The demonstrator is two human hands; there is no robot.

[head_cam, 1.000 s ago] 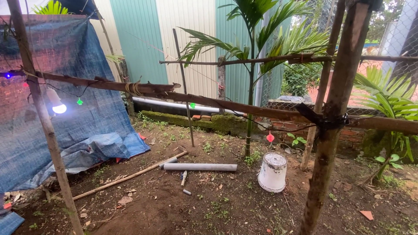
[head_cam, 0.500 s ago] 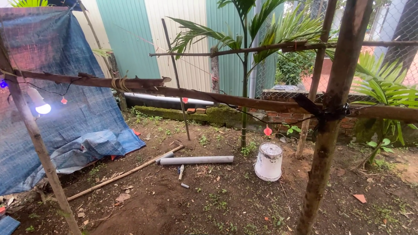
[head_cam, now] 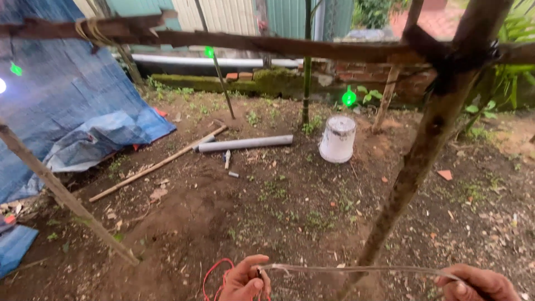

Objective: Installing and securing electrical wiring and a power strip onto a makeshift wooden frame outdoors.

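Bucket: white bucket (head_cam: 337,138), upturned on bare soil.
Pipe: grey pipe (head_cam: 245,144), lying just left of the bucket.
Stick: long wooden stick (head_cam: 159,164), flat on the ground, one end near the pipe.
Tarp: blue tarp (head_cam: 67,106), draped at left.
Frame: rough horizontal pole (head_cam: 267,44) lashed to a leaning post (head_cam: 429,139).
Light: green bulb (head_cam: 349,98), hanging behind the bucket.

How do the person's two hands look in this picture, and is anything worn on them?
Both the left hand and the right hand are bare: no gloves, rings or watch show. Only the fingers and knuckles are in view at the bottom edge; wrists and any sleeves are cut off.
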